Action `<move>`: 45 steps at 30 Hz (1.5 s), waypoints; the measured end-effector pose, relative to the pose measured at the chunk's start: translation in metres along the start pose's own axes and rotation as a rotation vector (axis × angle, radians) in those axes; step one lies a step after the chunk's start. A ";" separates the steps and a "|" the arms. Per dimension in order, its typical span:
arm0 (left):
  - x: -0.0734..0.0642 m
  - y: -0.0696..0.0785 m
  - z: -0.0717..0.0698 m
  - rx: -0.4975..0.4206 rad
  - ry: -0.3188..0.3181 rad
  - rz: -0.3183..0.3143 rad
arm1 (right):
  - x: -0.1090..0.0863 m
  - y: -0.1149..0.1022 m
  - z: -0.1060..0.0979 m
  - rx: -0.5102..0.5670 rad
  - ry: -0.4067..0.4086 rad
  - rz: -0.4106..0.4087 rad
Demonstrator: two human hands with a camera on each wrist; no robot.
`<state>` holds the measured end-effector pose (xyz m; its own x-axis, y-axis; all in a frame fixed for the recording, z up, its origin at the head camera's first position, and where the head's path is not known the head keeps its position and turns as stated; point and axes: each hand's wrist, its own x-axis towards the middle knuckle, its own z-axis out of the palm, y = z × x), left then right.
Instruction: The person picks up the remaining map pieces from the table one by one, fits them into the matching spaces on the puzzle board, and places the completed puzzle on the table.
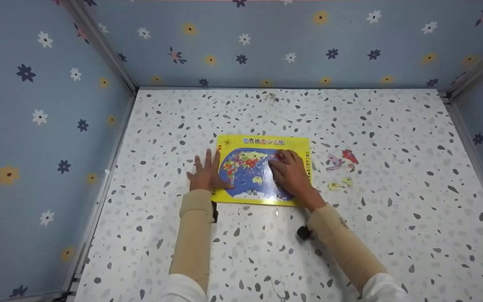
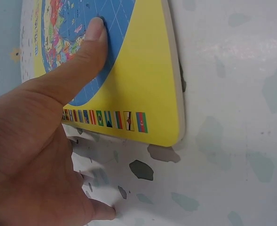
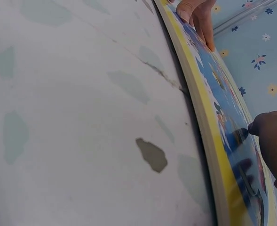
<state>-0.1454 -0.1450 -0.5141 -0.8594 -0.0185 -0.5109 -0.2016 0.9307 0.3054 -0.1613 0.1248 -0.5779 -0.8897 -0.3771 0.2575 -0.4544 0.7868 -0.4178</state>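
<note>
A yellow-edged world map puzzle board (image 1: 262,198) with a blue sea lies flat on the table. My left hand (image 1: 206,174) is spread at its left edge. In the left wrist view, the thumb of that left hand (image 2: 49,94) rests on the blue map while its other fingers reach past the edge onto the table. My right hand (image 1: 294,176) is over the board's right part, fingers bent down to the map beside a small red patch (image 1: 276,155). In the right wrist view, the right hand (image 3: 273,141) has a fingertip at the board's surface; I cannot tell whether it pinches a piece.
Loose puzzle pieces lie right of the board: a red piece (image 1: 350,156), a pinkish-purple piece (image 1: 333,162) and yellow-green pieces (image 1: 346,181). The speckled table (image 1: 392,235) is bounded by flower-patterned panels (image 1: 266,42) at the back and sides.
</note>
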 end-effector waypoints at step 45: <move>0.003 -0.002 0.000 -0.018 -0.019 -0.001 | -0.019 0.070 -0.050 0.082 0.077 0.328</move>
<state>-0.1478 -0.1465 -0.5167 -0.8501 -0.0127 -0.5264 -0.2112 0.9240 0.3188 -0.1735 0.2116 -0.5682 -0.9843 -0.0702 0.1619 -0.1498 0.8171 -0.5567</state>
